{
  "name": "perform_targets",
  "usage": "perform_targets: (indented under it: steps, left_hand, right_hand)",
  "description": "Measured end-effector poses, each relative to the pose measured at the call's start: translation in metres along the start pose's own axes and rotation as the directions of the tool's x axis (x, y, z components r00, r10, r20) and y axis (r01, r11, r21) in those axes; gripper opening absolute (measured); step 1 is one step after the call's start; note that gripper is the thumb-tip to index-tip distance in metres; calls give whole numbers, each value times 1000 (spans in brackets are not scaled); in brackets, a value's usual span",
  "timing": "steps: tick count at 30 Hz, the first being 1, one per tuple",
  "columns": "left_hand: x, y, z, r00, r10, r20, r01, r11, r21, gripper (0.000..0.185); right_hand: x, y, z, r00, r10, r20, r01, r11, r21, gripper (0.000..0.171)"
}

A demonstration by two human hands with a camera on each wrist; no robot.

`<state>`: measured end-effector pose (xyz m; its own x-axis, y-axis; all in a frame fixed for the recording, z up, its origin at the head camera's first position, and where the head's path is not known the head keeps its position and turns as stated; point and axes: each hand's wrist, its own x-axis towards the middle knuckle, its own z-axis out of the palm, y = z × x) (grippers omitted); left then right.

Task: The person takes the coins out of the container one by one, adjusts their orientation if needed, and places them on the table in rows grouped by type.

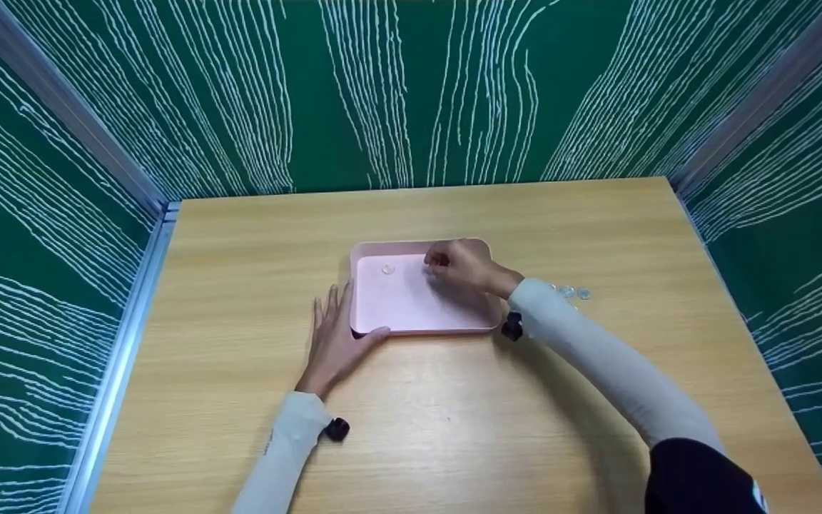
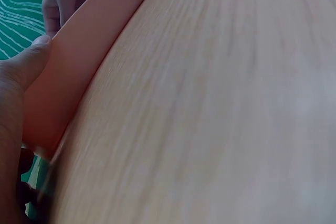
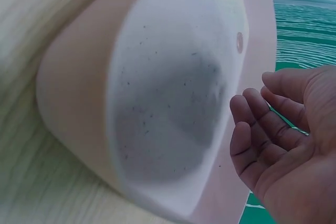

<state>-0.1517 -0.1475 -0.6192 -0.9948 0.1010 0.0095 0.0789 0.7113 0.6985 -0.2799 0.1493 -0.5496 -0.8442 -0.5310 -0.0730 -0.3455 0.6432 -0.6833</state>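
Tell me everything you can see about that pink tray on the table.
The pink tray is shallow and rectangular with rounded corners, seemingly matte plastic. It lies flat, mid-table, on the wooden table. One small clear bead sits inside. The left hand rests against its near-left corner; the right hand hovers over its far side.

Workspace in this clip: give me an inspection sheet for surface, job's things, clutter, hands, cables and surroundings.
Surface: light wooden table, bare grain around the work.
Job's things: shallow pink tray near the table's middle; one small clear bead lies inside it; a few more clear beads lie on the table beyond the right forearm.
Clutter: nothing seen.
Hands: left hand rests flat on the table, its thumb against the tray's near left corner. Right hand hovers over the tray's far right part, fingers loosely curled; the wrist view shows its palm empty.
Cables: nothing seen; a small black camera unit sits on each wrist.
Surroundings: green walls with white wavy lines, metal frame rails at the corners.
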Motion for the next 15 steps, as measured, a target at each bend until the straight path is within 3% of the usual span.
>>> perform_targets:
  steps: [6, 15]
  left_hand:
    - [1, 2, -2, 1000, -5, -14, 5, 1000, -6, 125]
    - [0, 1, 3, 1000, 4, -11, -4, 1000, 5, 124]
  right_hand:
    - [13, -3, 5, 996, -27, 81, 22, 998, 64, 19]
    - [29, -12, 10, 974, -115, 197, 120, 993, -10, 21]
